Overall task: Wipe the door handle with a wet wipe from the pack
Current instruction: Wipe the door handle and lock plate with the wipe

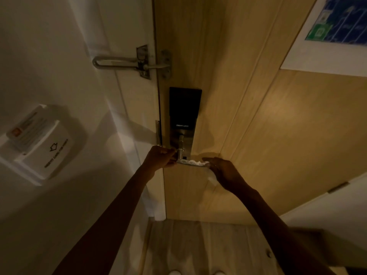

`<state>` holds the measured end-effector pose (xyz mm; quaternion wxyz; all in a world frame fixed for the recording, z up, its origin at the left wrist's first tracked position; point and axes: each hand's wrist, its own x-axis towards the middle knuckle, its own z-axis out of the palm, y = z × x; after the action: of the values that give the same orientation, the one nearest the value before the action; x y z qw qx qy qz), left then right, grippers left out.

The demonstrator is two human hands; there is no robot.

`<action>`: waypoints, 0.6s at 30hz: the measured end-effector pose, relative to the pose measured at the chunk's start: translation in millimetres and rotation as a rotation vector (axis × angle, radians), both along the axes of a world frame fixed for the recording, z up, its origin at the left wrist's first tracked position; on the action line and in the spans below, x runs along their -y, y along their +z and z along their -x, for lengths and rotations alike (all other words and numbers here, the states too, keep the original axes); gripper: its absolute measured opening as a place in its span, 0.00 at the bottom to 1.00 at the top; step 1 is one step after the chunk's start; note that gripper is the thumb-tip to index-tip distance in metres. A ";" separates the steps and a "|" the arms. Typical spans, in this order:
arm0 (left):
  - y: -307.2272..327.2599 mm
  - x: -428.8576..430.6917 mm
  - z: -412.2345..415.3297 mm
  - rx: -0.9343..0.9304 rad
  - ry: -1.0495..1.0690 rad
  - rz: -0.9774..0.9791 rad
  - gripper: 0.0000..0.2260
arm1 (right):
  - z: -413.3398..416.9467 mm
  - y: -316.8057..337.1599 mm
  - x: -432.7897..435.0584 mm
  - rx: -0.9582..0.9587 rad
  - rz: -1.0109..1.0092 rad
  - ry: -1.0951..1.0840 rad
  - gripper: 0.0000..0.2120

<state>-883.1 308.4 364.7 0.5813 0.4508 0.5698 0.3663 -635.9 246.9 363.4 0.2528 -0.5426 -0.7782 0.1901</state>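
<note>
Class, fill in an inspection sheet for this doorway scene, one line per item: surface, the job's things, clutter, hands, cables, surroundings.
Surface: wooden door, shut against a white frame.
Job's things: metal door handle below the black smart lock; white wet wipe draped along the lever. The pack is not seen.
Clutter: nothing seen.
Hands: left hand grips the handle's hub end; right hand presses the wipe onto the lever's free end.
Cables: nothing seen.
Surroundings: swing-bar guard latch above the lock; white key-card holder with a card on the left wall; blue and green notice on the door, upper right; wooden floor; dim lighting.
</note>
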 end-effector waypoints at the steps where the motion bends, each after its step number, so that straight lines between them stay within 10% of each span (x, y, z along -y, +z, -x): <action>1: 0.4 -0.4 -0.7 -0.005 0.003 -0.001 0.07 | -5.0 0.0 0.2 -0.020 -0.004 -0.009 0.13; 18: 0.3 1.3 -4.7 0.014 0.031 0.048 0.11 | 10.9 -3.0 3.7 -0.484 0.190 -0.205 0.13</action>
<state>-878.3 307.1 365.0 0.5902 0.4254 0.5812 0.3647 -646.8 243.3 360.4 0.3973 -0.5785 -0.6148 0.3599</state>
